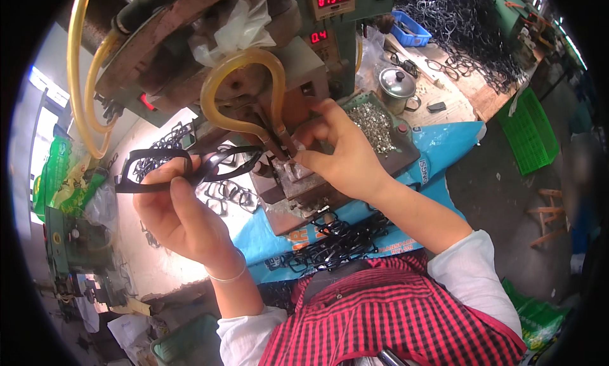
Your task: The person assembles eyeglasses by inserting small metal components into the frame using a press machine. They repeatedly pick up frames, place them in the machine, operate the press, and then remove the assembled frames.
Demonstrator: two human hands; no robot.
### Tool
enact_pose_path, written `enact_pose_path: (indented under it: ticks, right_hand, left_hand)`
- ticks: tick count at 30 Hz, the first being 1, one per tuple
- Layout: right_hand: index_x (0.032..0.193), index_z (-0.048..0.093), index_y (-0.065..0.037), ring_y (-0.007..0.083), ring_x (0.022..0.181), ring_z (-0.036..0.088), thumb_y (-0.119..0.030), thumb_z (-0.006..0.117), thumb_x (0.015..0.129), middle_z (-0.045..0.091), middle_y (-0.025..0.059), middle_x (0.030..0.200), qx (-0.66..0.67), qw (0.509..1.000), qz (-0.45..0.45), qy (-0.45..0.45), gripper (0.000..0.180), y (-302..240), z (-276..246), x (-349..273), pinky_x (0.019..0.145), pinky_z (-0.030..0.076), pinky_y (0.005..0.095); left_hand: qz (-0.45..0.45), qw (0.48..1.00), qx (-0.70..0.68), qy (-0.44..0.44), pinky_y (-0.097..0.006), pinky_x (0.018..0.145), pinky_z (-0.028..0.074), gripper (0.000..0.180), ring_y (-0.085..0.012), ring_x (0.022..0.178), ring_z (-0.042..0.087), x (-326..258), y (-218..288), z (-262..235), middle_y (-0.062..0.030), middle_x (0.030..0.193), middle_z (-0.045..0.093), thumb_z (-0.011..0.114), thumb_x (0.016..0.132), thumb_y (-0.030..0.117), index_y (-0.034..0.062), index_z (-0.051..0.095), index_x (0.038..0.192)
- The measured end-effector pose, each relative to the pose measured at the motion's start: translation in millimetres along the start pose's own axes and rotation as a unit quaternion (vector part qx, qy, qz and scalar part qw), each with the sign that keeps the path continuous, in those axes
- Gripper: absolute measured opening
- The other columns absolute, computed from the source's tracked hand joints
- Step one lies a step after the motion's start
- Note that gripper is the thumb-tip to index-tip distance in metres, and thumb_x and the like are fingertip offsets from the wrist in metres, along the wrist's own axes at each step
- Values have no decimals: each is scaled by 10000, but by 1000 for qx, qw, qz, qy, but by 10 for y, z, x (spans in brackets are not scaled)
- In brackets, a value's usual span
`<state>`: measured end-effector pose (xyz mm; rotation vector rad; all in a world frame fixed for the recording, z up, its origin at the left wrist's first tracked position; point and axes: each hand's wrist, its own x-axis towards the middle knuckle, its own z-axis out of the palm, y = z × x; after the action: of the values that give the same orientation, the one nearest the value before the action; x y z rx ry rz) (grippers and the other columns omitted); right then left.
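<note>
My left hand (181, 210) grips a black plastic eyeglass frame (184, 166) by its left rim and holds it level, its right end reaching toward the metal fixture (298, 175) of a machine. My right hand (336, 153) rests on that fixture, fingers pinched together at its top just under the machine's tool head (269, 128). Whether something tiny sits between those fingertips is hidden. A yellowish hose loop (244, 86) hangs right above the fingers.
A tray of small metal parts (374, 125) lies behind my right hand. Black frames are piled on blue sheeting (336, 239) near my chest and on the bench at back (463, 23). A metal lidded pot (396, 86), blue bin (412, 29) and green crate (530, 131) stand right.
</note>
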<state>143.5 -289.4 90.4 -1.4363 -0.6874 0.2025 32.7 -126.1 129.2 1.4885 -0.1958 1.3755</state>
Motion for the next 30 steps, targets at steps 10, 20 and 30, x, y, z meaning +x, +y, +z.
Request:
enact_pose_path:
  ticks: [10,20,30]
  right_hand:
    - [977,657,-1,123,876,652,16,644,841,695,72,921,272,958,80,40,137,211,-241,21,821,495,244]
    - [1159,582,-12,101,886,625,2,687,828,691,72,909,17,999,-36,32,347,175,119,-184,805,481,263]
    - [1359,438,-6,176,985,646,6,701,813,666,127,1043,52,998,-6,27,606,-13,168,-241,875,488,301]
  left_hand:
    - [-68,996,-59,7,-353,831,519,116,-212,958,626,-260,113,-85,-99,1055,633,527,988,51,30,565,1095]
    - [-4,1000,-17,-15,-357,751,561,165,-204,979,619,-157,226,-59,-120,1088,614,480,1007,60,30,545,1155]
    - [-62,998,-21,27,-355,780,562,137,-191,985,625,-47,34,-116,-93,1076,612,512,1005,61,46,551,1135]
